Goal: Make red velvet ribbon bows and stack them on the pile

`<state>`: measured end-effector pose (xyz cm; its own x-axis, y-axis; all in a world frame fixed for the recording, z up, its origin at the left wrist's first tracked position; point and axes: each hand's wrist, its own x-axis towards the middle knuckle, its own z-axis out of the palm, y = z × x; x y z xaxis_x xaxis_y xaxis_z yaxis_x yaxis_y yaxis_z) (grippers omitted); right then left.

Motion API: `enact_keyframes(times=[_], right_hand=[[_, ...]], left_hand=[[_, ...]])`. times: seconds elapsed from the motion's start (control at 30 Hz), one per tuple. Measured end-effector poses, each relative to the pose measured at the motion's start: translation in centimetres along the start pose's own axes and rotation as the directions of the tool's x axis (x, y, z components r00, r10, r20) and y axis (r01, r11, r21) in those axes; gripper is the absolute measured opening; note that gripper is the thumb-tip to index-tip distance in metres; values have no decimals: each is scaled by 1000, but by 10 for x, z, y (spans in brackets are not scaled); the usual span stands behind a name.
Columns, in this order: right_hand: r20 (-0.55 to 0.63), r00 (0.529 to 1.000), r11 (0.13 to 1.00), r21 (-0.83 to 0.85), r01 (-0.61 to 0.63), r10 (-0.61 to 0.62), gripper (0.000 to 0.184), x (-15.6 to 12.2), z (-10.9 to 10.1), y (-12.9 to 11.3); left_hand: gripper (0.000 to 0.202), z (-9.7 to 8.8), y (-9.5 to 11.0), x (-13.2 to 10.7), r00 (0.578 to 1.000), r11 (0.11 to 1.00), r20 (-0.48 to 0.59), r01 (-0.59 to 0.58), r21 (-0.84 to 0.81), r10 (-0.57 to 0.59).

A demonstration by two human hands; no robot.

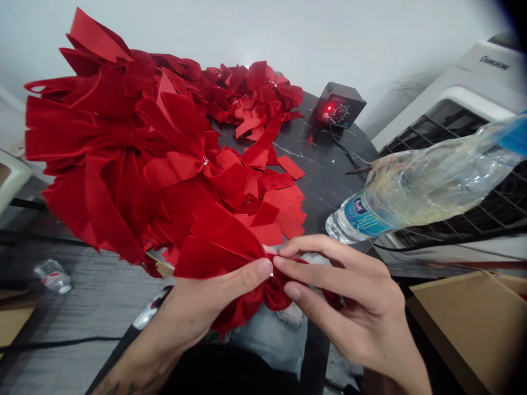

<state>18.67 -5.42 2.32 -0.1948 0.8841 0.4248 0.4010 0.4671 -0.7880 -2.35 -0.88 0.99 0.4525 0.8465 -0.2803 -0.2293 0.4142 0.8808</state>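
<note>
My left hand (206, 304) and my right hand (346, 296) meet over my lap, both pinching the gathered middle of a red velvet bow (230, 249). The left thumb presses the bow's centre from the left; the right thumb and fingers close on it from the right. The bow's loops fan up and left, and its tails hang below my fingers. Just behind it a big heap of finished red bows (123, 142) covers the left of the dark marble table (329, 170), with flat red ribbon pieces (284, 208) lying beside it.
A small black box with a red light and dial (340, 105) stands at the table's back, its cord trailing right. A plastic water bottle (420, 181) lies tilted across a white appliance with a grille (465, 104). A cardboard box (473, 318) sits lower right; another bottle (53, 275) lies on the floor.
</note>
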Motion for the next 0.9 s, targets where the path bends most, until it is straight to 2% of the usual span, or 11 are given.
enact_keyframes(times=[0.13,0.27,0.47,0.57,0.67,0.83,0.9], right_hand=[[58,998,995,-94,14,-9,45,-6,-4,-1],[86,996,984,-177,19,-4,64,-10,-1,-3],[-60,993,976,-201,86,-100,38,-8,12,-1],[-70,988,969,-219,119,-137,31,-7,15,0],[-101,985,964,-241,114,-141,28,-8,18,-1],[-204,977,985,-171,32,-67,25,-8,26,-4],[-210,977,991,-130,-9,-19,22,-7,27,-4]], left_hand=[[19,0,-2,0,999,999,-40,3,-43,-5],[24,4,-6,0,985,999,-172,-33,-20,29],[26,7,-10,-2,959,996,-271,-76,54,88],[31,7,-10,-4,961,996,-274,5,88,19],[26,8,-9,-7,960,991,-280,59,118,-24],[31,6,-13,-9,952,987,-306,39,159,12],[33,2,-18,-8,963,991,-270,21,130,15]])
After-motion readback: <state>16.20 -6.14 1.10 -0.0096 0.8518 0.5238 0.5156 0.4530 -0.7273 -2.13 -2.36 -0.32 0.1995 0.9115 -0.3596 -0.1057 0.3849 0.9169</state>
